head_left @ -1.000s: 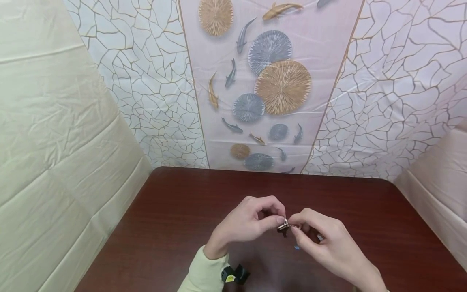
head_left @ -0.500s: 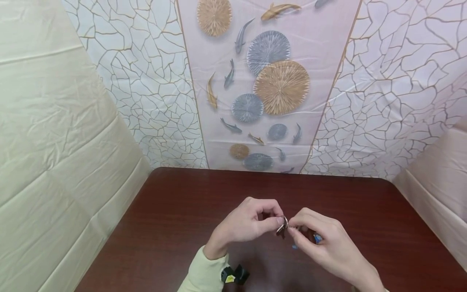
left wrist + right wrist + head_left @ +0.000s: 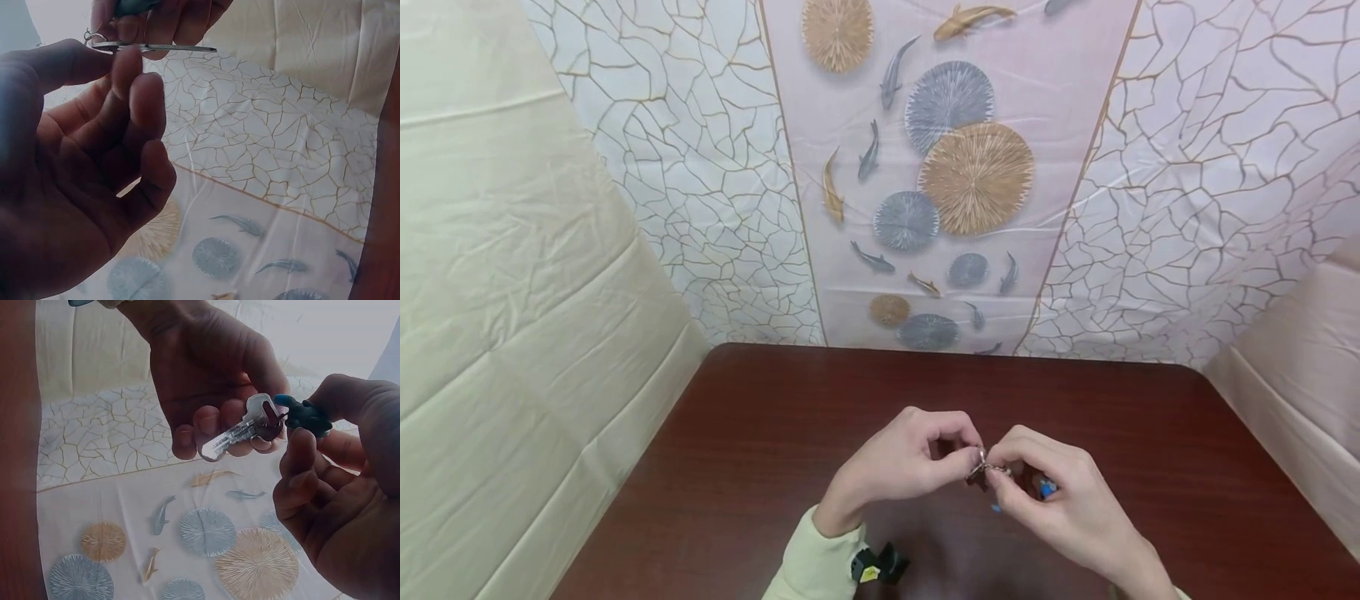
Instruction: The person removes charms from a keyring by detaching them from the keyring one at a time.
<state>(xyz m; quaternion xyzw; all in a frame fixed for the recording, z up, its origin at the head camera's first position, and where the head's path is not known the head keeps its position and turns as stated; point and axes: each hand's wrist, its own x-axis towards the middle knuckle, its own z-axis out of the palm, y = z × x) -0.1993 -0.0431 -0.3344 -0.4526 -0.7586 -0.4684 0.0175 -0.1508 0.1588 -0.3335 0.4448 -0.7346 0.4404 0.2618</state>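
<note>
My left hand (image 3: 910, 458) pinches a flat silver key (image 3: 237, 428) between thumb and fingers, near the key's bow. In the left wrist view the key is seen nearly edge-on, and a small metal ring (image 3: 92, 37) shows at its bow end. Facing it, my right hand (image 3: 1067, 492) pinches a keychain with a short metal chain (image 3: 997, 468) between thumb and index finger. Its blue charm (image 3: 309, 419) sits among the right hand's fingers. Both sets of fingertips nearly meet above the table, partly hiding the ring.
A dark reddish-brown table (image 3: 760, 433) lies below the hands. Patterned cloth (image 3: 730, 208) hangs behind it, with pale cloth (image 3: 550, 292) at the left side. A black device (image 3: 880, 565) is strapped at the left wrist.
Both hands have shifted slightly left, the right hand more. The key has turned between the fingers, and more of the blue charm and the chain now shows at the right hand.
</note>
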